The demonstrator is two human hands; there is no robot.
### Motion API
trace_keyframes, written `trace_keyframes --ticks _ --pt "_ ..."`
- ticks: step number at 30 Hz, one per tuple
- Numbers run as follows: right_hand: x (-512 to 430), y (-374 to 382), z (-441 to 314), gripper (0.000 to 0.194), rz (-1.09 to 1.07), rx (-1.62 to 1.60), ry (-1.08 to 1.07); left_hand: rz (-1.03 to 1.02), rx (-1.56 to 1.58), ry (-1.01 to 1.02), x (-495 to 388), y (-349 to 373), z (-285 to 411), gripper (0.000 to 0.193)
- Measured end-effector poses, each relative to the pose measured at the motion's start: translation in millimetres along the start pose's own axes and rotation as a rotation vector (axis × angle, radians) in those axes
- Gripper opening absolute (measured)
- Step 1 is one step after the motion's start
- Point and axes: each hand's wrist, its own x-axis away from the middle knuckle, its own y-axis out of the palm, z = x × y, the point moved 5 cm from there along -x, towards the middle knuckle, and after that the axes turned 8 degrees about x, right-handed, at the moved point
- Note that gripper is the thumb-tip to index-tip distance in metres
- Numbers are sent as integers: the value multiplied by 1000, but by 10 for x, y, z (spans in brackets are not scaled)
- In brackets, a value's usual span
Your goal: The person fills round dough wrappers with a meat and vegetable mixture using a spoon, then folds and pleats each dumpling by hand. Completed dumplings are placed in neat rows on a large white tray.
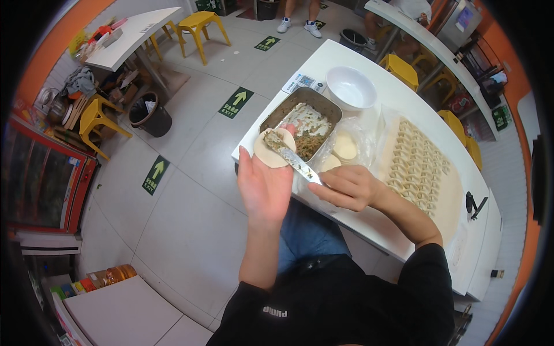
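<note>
On the palm and fingers of my left hand (269, 190) lies a round dough wrapper (265, 156). My right hand (346, 187) grips a flat metal filling spatula (303, 168), whose far end rests over the wrapper with a lump of filling (273, 140) on it. Just beyond the left fingers stands a rectangular metal tub (334, 104) part full of chopped filling (310, 143). A stack of round wrappers (345, 146) sits in a clear plastic bag (367, 135) beyond my right hand. Rows of folded dumplings (413, 168) cover much of a floured board (448, 207) at the right.
A white bowl (351, 88) stands behind the tub on the white table (320, 60), near a card with a printed code (303, 82). A small black stand (476, 206) is at the right. Yellow stools (104, 119), a bin (151, 116) and two people farther off surround the table.
</note>
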Motion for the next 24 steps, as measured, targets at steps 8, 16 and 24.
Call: trace_keyframes --ticks 8,16,24 --pt "-42 -169 -15 37 -116 -21 -54 51 -33 -9 14 -63 14 64" --pt "-136 -389 177 41 -34 -276 142 138 8 39 -9 -166 30 56" --pt "-103 -146 126 35 -25 -219 114 50 -43 83 55 -74 -81 64"
